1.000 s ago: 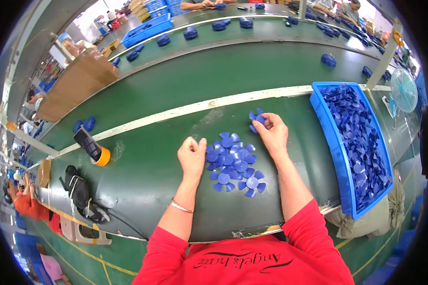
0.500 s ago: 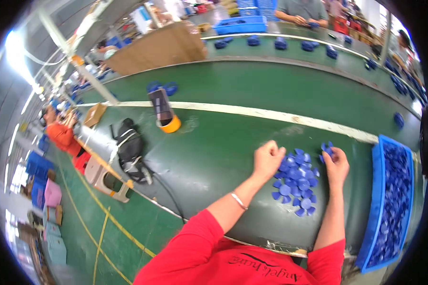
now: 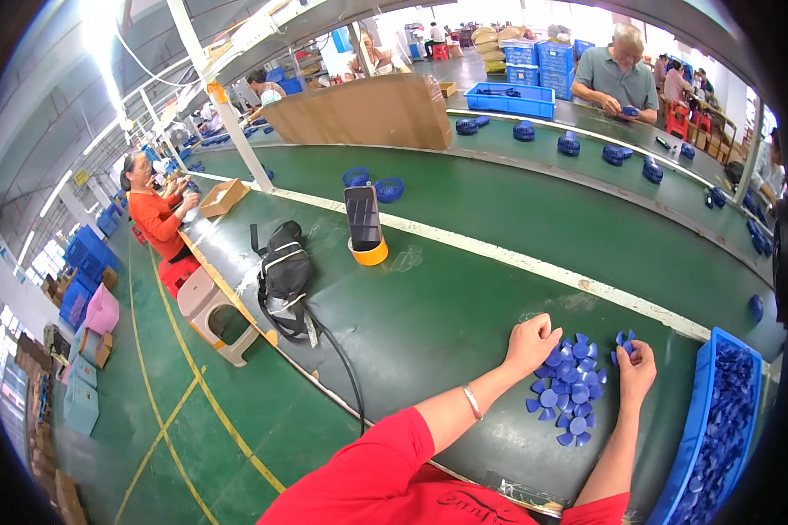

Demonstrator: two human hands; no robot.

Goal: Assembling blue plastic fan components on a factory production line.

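Observation:
A pile of small blue fan blades lies on the green tabletop between my hands. Each piece has a round hub with flared blades. My right hand, on the right of the pile, pinches a blue fan blade between thumb and fingers. At the pile's upper left, my left hand is closed, fingers curled in and thumb towards the pile. Whatever it may hold is hidden.
A blue bin full of fan blades stands at the right. Left are a phone in an orange tape roll, a black bag and a cable. Blue fan guards sit beyond the white strip. Co-workers sit at neighbouring places.
The whole view has shifted, so the table and pile appear lower and farther right. Against the pile, both hands have hardly moved. My right hand still holds a fan blade.

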